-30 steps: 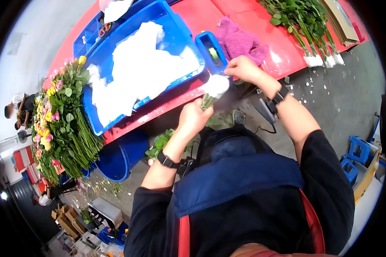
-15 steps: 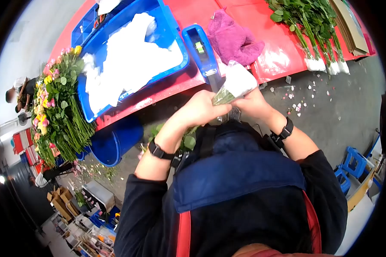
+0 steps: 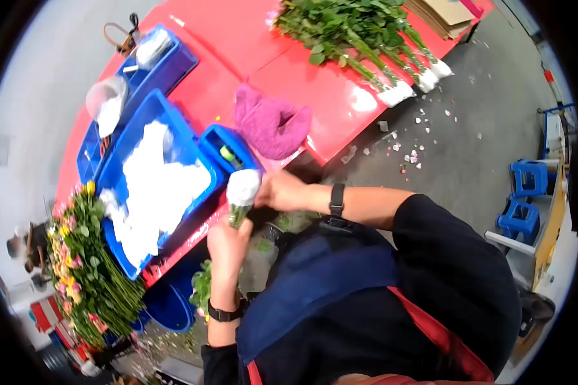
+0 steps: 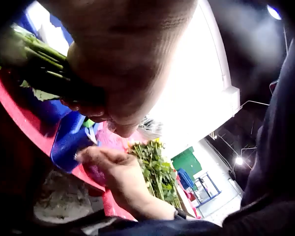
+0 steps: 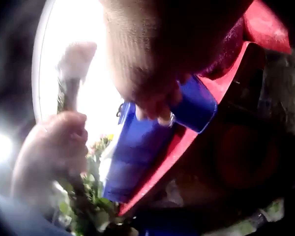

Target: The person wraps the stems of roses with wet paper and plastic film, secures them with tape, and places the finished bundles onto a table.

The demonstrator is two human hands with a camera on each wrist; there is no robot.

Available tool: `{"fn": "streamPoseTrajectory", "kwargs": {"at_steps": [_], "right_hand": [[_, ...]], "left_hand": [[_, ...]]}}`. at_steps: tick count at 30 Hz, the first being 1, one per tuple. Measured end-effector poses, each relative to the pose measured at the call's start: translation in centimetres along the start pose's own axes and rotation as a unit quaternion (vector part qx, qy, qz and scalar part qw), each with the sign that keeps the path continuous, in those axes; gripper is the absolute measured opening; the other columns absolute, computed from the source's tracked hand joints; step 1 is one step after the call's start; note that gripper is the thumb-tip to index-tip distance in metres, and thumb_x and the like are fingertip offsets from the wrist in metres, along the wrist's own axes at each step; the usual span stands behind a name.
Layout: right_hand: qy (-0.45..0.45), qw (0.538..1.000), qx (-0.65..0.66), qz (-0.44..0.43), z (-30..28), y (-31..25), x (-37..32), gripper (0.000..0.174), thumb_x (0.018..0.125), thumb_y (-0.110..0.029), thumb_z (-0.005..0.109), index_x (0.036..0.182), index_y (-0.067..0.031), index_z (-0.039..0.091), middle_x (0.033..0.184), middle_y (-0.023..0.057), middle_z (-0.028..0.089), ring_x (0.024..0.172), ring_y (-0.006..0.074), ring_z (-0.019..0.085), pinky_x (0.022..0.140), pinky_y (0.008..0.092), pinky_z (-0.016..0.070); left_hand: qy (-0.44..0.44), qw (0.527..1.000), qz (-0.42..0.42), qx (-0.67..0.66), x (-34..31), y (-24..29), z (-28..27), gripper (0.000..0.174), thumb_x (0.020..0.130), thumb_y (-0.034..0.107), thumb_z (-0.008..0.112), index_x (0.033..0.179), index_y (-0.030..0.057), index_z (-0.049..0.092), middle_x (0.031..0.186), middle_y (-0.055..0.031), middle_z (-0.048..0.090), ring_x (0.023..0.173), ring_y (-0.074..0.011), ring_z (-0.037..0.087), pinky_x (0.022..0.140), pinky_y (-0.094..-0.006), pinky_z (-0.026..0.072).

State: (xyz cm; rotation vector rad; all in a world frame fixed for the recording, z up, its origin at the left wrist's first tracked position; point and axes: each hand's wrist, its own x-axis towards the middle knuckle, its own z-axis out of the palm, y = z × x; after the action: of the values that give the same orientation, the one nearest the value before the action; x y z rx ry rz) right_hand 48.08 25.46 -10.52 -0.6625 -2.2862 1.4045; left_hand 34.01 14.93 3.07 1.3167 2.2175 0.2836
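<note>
My left hand (image 3: pixel 228 242) grips a bunch of green stems (image 3: pixel 239 215) just below their white-wrapped end (image 3: pixel 243 186), which points up and is covered in clear film. To its right, my right hand (image 3: pixel 281 191) is at the near end of a blue tape dispenser (image 3: pixel 219 142) with a green-centred roll. In the right wrist view, the curled fingers of the right hand (image 5: pixel 150 93) pinch a small shiny bit of clear tape (image 5: pixel 172 118) beside the dispenser (image 5: pixel 196 105). The left wrist view shows its thumb and finger together.
A blue tray (image 3: pixel 119 240) of white material lies left of the dispenser, beside flowers (image 3: pixel 99 263). Behind are a purple cloth (image 3: pixel 273 125) and several wrapped stem bunches (image 3: pixel 359 38) on the red table (image 3: pixel 199 70). Blue buckets (image 3: pixel 173 309) stand below.
The head view has swung, moving the table items left and lower. My right hand has left the wrapped bunch for the dispenser; the bunch stands more upright in my left hand.
</note>
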Motion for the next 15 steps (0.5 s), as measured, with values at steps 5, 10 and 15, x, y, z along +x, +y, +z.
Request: {"fn": "streamPoseTrajectory", "kwargs": {"at_steps": [5,10,15], "right_hand": [[-0.212,0.907,0.34,0.13,-1.8,-7.9,-0.3,0.019,0.084,-0.019,0.063,0.078,-0.0022,0.071,0.073,0.0063,0.07,0.055,0.011,0.058,0.051,0.0264,0.045],[-0.237,0.792,0.478,0.296,-4.1,-10.3,0.7,0.022,0.089,-0.018,0.056,0.088,0.0015,0.067,0.075,0.01,0.07,0.051,0.0133,0.059,0.043,0.0255,0.0414],[-0.309,0.914,0.207,0.162,-7.8,-10.6,3.9,0.034,0.084,-0.014,0.064,0.111,0.0074,0.062,0.07,0.0082,0.067,0.049,0.0113,0.061,0.043,0.0231,0.0411]], "left_hand": [[0.049,0.982,0.024,0.18,1.0,-2.9,1.9,0.029,0.078,0.031,0.065,0.08,0.0029,0.061,0.071,-0.0211,0.064,0.07,-0.0395,0.064,0.064,-0.0478,0.05],[-0.024,0.987,0.098,0.124,-0.4,-2.1,2.7,0.026,0.08,0.032,0.063,0.08,0.0053,0.061,0.068,-0.0187,0.063,0.067,-0.0374,0.064,0.06,-0.0464,0.0504],[-0.117,0.978,0.106,0.136,-2.7,1.2,1.7,0.032,0.078,0.031,0.068,0.081,-0.0004,0.063,0.071,-0.022,0.063,0.069,-0.039,0.063,0.064,-0.0447,0.05]]}}
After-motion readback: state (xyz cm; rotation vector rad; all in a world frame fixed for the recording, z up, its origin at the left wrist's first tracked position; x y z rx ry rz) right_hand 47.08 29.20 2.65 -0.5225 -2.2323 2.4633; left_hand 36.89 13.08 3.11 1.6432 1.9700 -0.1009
